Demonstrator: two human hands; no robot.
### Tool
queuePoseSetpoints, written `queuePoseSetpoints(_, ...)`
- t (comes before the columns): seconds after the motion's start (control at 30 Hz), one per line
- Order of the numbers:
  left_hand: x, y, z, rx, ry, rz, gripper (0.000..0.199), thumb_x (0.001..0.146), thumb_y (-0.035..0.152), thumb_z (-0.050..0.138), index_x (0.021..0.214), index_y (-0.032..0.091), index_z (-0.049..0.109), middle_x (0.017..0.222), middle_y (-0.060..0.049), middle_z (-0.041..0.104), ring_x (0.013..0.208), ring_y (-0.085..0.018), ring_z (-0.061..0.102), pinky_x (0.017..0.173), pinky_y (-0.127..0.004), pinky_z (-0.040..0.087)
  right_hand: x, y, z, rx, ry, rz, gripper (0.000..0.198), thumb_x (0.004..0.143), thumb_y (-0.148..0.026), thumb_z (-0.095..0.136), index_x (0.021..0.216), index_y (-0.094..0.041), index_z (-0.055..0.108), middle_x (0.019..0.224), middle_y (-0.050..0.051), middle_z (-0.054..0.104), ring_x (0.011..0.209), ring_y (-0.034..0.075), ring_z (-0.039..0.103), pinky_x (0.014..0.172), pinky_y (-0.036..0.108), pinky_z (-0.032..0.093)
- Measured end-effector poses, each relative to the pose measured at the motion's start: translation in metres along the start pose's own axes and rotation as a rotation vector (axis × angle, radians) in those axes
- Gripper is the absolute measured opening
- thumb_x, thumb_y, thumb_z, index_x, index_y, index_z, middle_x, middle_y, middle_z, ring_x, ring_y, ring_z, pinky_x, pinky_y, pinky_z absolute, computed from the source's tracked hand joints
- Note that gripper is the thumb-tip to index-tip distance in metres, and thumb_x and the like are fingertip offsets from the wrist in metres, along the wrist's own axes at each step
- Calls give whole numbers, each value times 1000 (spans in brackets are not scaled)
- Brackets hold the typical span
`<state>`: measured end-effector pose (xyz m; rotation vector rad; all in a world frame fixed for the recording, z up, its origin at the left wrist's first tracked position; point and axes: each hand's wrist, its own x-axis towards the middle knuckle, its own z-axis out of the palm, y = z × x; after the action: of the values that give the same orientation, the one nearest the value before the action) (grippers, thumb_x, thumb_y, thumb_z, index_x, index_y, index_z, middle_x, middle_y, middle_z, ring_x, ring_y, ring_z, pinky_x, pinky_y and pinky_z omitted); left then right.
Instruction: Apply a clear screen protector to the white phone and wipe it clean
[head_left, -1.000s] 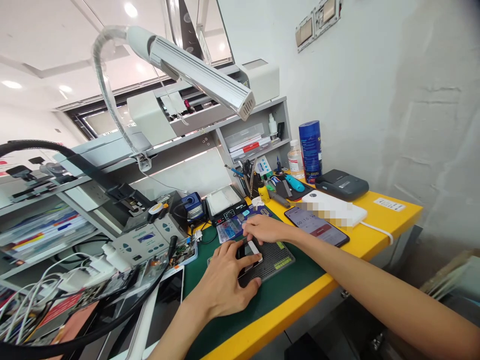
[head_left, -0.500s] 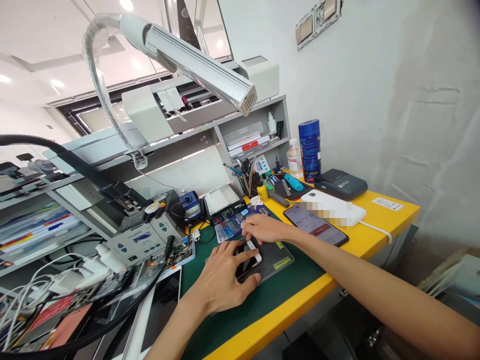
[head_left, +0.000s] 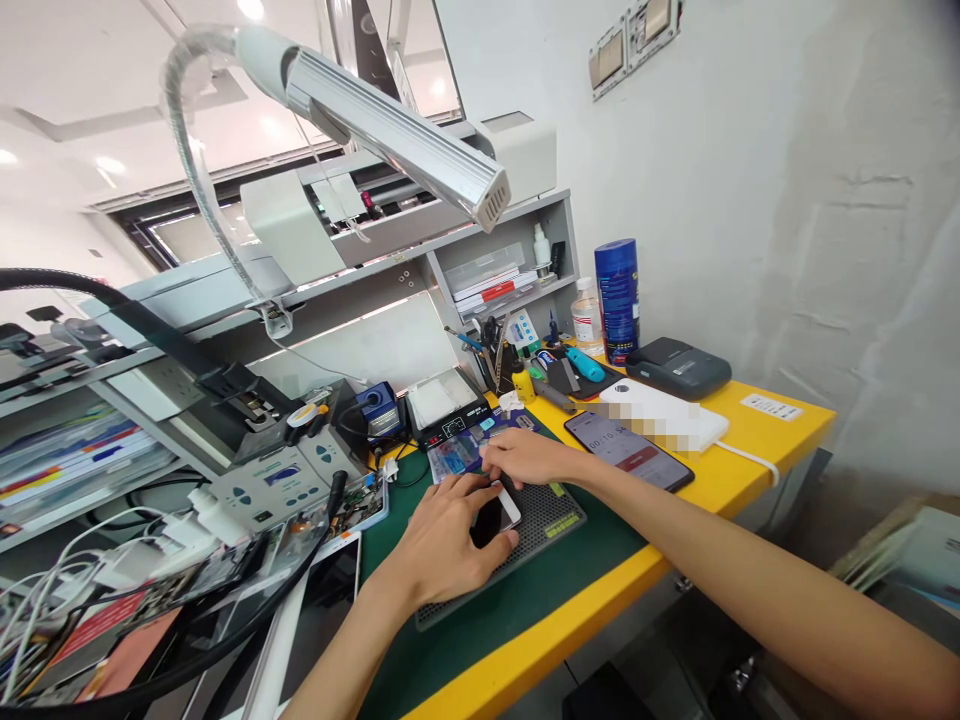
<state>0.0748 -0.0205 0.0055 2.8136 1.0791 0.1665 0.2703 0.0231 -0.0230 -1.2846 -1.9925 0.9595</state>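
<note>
A small phone (head_left: 493, 517) with a dark screen and a white end lies on a grey perforated pad (head_left: 553, 512). My left hand (head_left: 448, 538) is curved over it, fingers along the far side and thumb at the near side, gripping it and covering much of it. At the phone's far end, my right hand (head_left: 529, 457) is closed with its fingertips pinched together close to the edge. Whatever those fingertips hold is hidden. Beneath the pad spreads a green mat (head_left: 600, 560).
A phone showing a running timer (head_left: 630, 450) lies right of my right hand, beside a white device (head_left: 667, 412). Behind stand a blue can (head_left: 619, 300) and a tool holder (head_left: 495, 365). A lamp (head_left: 397, 135) hangs above. Tablets (head_left: 322, 610) and cables crowd the left.
My left index finger has drawn back from the phone's white end, showing more of it. My right hand stays pinched at nearly the same place.
</note>
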Motion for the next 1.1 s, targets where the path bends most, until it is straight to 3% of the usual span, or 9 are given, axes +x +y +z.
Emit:
queuePoseSetpoints(0.4, 3, -3, 3, 3, -8, 3, 61, 87, 58, 46, 135, 21, 51, 130, -10, 55, 117, -31, 50, 100, -44, 39, 1, 1, 0, -39, 9, -8, 39, 94, -36, 37, 80, -14, 65, 84, 6, 71, 45, 9, 56, 51, 21, 42)
queuePoseSetpoints(1.1, 0, -2, 14, 11, 46, 0, 66, 83, 62, 47, 138, 24, 48, 122, -11, 53, 111, -32, 51, 92, -45, 41, 3, 3, 2, -60, 30, 30, 39, 96, -36, 37, 85, -15, 68, 81, 3, 70, 46, 8, 58, 52, 20, 44)
